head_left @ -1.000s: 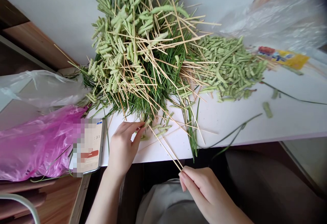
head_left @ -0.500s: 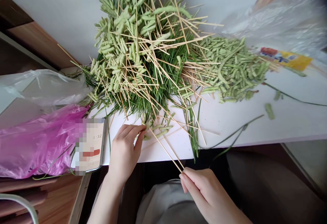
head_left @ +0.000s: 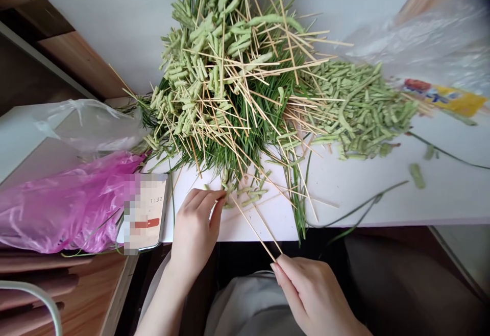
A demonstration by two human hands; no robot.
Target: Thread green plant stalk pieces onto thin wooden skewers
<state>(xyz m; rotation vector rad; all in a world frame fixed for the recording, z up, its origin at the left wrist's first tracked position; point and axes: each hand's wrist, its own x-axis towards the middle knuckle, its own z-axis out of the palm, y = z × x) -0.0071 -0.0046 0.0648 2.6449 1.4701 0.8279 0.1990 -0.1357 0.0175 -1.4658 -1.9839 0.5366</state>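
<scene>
The whole scene had shifted slightly rightward in view, with the right hand (head_left: 316,295) pinching two bamboo skewers (head_left: 253,229) at lower center and the left hand (head_left: 195,231) closed on the near edge of the green-stalk heap (head_left: 229,91) on the white table (head_left: 356,188).

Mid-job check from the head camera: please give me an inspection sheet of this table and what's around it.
Surface: white tabletop, with loose green strands on it.
Job's things: heap of long green leaves, crossed by thin pale wooden skewers, beside pale green chopped pieces.
Hands: left hand at the heap's near edge, fingers among green pieces; right hand holds skewers.
Clutter: magenta plastic bag, clear plastic bag, yellow printed packet, phone with blurred screen.
Cables: nothing seen.
Surroundings: brown wooden furniture; grey cloth on the person's lap.
</scene>
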